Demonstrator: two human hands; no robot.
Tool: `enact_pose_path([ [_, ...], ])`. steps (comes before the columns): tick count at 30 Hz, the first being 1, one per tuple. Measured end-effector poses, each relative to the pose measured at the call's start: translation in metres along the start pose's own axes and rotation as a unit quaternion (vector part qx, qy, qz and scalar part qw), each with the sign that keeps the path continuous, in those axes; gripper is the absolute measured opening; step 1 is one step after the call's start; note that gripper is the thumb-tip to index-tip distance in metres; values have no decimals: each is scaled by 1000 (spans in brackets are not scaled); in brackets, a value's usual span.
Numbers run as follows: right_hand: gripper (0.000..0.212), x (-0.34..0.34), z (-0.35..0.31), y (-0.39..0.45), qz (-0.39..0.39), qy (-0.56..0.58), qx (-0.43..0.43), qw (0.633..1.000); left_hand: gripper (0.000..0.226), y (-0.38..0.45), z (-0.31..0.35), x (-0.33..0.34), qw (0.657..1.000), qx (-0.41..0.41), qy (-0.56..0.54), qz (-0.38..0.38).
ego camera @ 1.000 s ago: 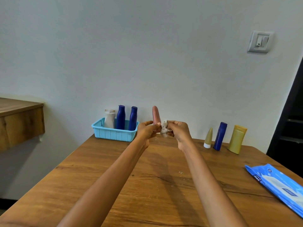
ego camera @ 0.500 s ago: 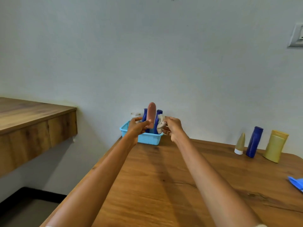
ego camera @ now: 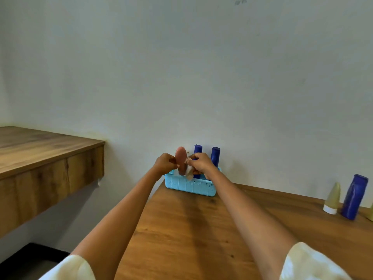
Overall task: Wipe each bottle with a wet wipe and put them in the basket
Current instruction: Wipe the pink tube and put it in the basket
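My left hand (ego camera: 164,163) grips a pinkish-brown bottle (ego camera: 181,159) upright, right over the light blue basket (ego camera: 189,186) at the table's far left corner. My right hand (ego camera: 201,163) pinches a crumpled wet wipe (ego camera: 189,171) against the bottle's right side. Two dark blue bottles (ego camera: 215,156) stand in the basket behind my hands. Further right by the wall stand a small cream tube (ego camera: 333,199) on its white cap and another dark blue bottle (ego camera: 355,197).
The wooden table (ego camera: 201,239) runs from the basket toward me. A wooden shelf (ego camera: 46,158) juts from the wall at left, with a gap and dark floor below. A yellow bottle's edge (ego camera: 371,214) shows at the far right.
Both hands have carried the pink bottle and the wipe leftward to the basket, and the bottle now sits lower over it. The view has swung left, so the wipe packet and wall switch are gone.
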State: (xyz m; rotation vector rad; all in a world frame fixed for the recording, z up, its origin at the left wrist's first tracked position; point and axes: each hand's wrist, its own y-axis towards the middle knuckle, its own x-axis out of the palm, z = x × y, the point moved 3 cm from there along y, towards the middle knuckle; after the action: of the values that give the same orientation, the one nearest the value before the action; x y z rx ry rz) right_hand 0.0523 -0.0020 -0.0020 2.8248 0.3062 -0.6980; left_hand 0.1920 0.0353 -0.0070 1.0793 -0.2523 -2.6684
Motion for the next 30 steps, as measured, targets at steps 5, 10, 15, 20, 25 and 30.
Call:
enact_pose_path([
  [5, 17, 18, 20, 16, 13, -29, -1, 1000, 33, 19, -26, 9, 994, -19, 101, 33],
  [10, 20, 22, 30, 27, -11, -115, 17, 993, 36, 35, -28, 12, 983, 9, 178, 35],
  [15, 10, 8, 39, 30, 25, 33, 62, 997, 39, 43, -29, 14, 971, 11, 237, 35],
  [20, 12, -11, 32, 17, 53, 183, 29, 981, 42, 47, -37, 14, 978, -37, 204, 33],
  [25, 10, -20, 23, 7, 64, 249, 32, 966, 48, 44, -38, 15, 981, -61, 183, 0],
  [30, 14, -20, 22, -2, 68, 282, 44, 956, 57, 39, -37, 18, 981, -72, 178, -8],
])
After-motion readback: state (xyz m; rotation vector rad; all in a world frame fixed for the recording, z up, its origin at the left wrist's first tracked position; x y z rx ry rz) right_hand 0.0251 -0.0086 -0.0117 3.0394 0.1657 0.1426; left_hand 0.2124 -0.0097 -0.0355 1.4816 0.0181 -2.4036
